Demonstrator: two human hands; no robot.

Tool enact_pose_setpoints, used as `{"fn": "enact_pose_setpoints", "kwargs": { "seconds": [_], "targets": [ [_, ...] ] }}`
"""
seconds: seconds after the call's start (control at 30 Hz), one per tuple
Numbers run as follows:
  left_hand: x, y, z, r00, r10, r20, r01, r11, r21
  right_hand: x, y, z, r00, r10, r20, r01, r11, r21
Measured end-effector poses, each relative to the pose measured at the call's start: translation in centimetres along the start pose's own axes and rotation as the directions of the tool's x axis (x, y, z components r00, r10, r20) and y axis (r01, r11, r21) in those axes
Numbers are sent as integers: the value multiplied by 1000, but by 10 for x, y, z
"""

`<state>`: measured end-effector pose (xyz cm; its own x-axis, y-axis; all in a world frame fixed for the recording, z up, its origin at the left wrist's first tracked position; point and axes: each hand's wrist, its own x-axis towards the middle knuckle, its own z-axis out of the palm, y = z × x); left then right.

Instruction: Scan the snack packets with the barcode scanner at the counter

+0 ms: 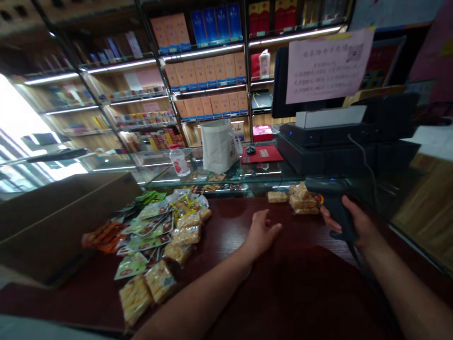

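My right hand point(357, 219) is wrapped round the grip of a dark barcode scanner point(338, 208), its cord trailing down along my forearm. The scanner's head points left, over a small stack of wrapped yellowish snack blocks point(304, 200). One single wrapped block point(277, 197) lies just left of that stack. Over the middle of the dark wooden counter point(226, 236) is my left hand point(262, 233), empty, its thumb apart from loosely bent fingers. Left of it, more wrapped snack blocks point(186, 234) lie in a row beside a heap of green and white snack packets point(152, 226).
A cardboard box point(63, 222) stands at the left, near orange packets point(106, 236). On the glass counter are a bottle point(179, 161), a white bag point(219, 146), a red mat point(262, 154) with a mouse, and a till point(339, 146). Stocked shelves point(208, 89) line the back.
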<state>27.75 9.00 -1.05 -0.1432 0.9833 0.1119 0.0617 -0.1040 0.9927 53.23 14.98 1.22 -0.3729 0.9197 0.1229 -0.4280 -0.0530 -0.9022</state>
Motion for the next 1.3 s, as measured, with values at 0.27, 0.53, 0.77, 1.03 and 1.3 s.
{"fn": "enact_pose_setpoints", "kwargs": {
  "seconds": [0.27,0.53,0.77,1.03,1.3],
  "targets": [
    [-174,22,-145,935,347,75,-207,360,910,-3,10,3,1000,29,-9,-29,1000,10],
    [-200,10,-268,927,324,-189,169,89,982,-2,21,2,996,84,-8,-84,996,-4],
    [-182,23,-255,965,249,-86,92,-11,996,0,20,1,994,110,7,-110,993,-37],
    [-172,25,-162,988,130,82,-98,122,988,-1,16,5,990,129,49,-127,991,-51],
    [-63,17,-88,986,-143,90,-45,291,956,-1,17,14,993,95,63,-92,994,-56]
  ]
}}
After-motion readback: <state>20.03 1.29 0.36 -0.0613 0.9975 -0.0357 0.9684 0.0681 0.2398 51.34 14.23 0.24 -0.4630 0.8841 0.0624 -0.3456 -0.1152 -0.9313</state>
